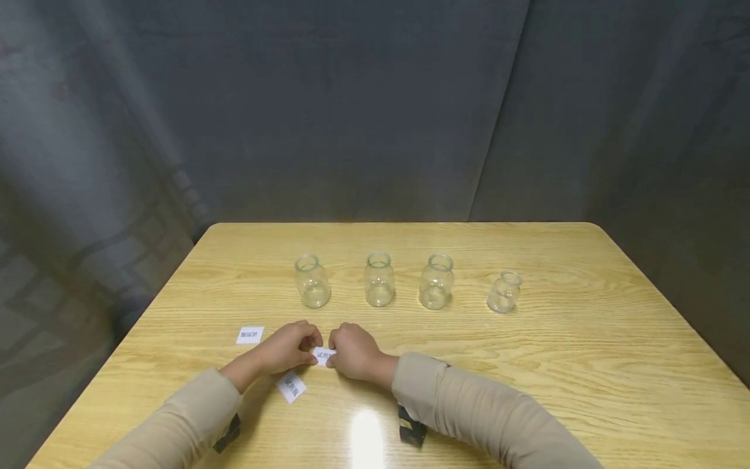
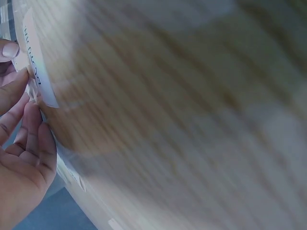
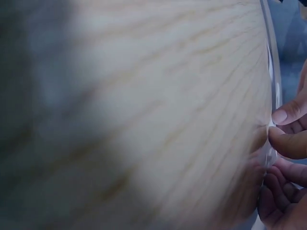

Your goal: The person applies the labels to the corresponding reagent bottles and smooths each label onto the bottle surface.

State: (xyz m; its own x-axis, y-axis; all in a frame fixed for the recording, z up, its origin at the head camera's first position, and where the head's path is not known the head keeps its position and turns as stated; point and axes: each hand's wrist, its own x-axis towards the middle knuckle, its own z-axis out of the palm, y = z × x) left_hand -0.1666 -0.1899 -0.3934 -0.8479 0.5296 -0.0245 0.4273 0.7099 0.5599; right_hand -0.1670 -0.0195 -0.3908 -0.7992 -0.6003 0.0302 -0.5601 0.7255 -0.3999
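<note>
Both hands meet over the near left part of the table, at a small white paper label [image 1: 323, 355] with dark writing. My left hand [image 1: 291, 346] pinches its left end between thumb and fingers. The right hand [image 1: 355, 352] pinches its other end, covering part of the writing. A similar white label [image 1: 250, 335] lies flat to the left of the hands. Another label [image 1: 291, 386] lies slanted just below the left hand. In the left wrist view the left hand's fingers [image 2: 32, 129] are bent close to the other hand; the right wrist view shows both sets of fingertips together at its right edge.
Three clear glass jars, a left one [image 1: 313, 281], a middle one [image 1: 379, 280] and a right one [image 1: 436, 282], stand without lids in a row beyond the hands. A smaller glass jar [image 1: 504, 292] stands to their right. Grey curtains [image 1: 363, 111] hang behind the wooden table [image 1: 586, 352].
</note>
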